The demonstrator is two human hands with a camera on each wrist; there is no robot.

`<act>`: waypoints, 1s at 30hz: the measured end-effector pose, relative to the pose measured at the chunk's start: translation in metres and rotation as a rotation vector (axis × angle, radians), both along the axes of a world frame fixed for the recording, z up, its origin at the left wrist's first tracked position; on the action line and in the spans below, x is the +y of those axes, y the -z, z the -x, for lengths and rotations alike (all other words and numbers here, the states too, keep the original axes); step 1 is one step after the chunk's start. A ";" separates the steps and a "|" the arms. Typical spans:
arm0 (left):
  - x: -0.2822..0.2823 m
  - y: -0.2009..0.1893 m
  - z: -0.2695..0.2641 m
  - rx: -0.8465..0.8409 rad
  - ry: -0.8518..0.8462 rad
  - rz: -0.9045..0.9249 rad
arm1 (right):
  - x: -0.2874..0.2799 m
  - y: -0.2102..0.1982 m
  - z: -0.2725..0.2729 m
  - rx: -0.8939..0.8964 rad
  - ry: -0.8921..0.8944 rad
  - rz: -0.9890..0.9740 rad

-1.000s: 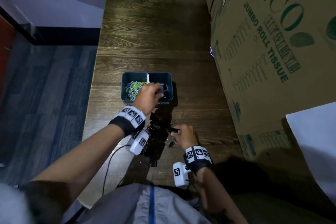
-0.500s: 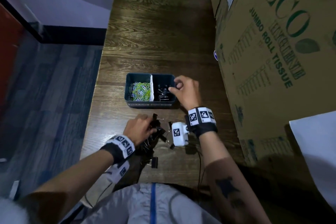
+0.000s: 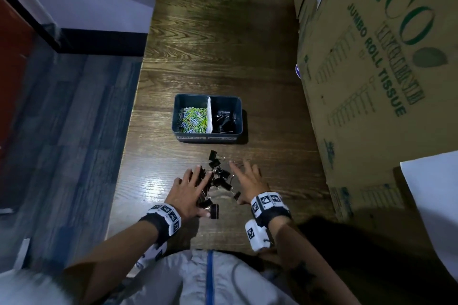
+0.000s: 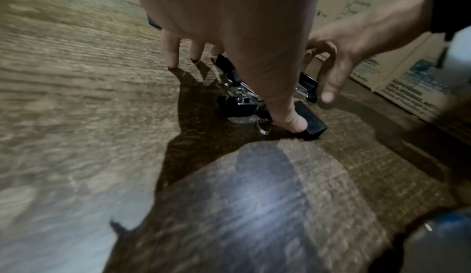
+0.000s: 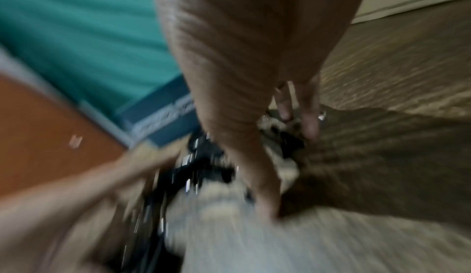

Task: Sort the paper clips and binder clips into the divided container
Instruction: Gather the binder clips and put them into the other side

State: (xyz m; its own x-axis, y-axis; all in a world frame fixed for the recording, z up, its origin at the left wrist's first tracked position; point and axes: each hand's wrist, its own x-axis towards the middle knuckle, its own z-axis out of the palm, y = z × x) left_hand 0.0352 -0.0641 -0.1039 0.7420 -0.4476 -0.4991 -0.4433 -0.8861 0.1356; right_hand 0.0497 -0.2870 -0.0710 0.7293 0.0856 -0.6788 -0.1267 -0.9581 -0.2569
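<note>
A dark divided container (image 3: 207,138) stands mid-table, with coloured paper clips (image 3: 193,119) in its left half and black binder clips (image 3: 224,119) in its right. Nearer me lies a loose pile of black binder clips (image 3: 218,178). My left hand (image 3: 195,181) is spread over the pile's left side, fingers straight. In the left wrist view its thumb tip touches one binder clip (image 4: 312,125). My right hand (image 3: 244,173) is spread at the pile's right side and holds nothing. The right wrist view is blurred and shows only dark clips (image 5: 203,166) under the hand.
A large cardboard box (image 3: 371,82) walls off the table's right side, with a white sheet (image 3: 433,193) lying on it. The wooden table's left edge (image 3: 128,156) drops to the floor. Bare wood extends behind the container.
My right hand has come back from the container's right half to the pile. My left hand, curled on the pile half a second ago, now lies spread over it.
</note>
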 end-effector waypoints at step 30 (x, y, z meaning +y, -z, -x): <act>-0.021 -0.049 -0.062 -0.039 -0.188 0.439 | 0.006 0.002 0.016 -0.319 0.403 -0.181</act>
State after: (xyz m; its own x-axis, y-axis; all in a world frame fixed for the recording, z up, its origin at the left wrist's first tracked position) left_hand 0.0974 -0.0853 -0.0552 0.8448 -0.4661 -0.2627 -0.2931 -0.8139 0.5016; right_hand 0.0336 -0.2807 -0.0732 0.8958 -0.1482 -0.4189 -0.3636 -0.7865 -0.4993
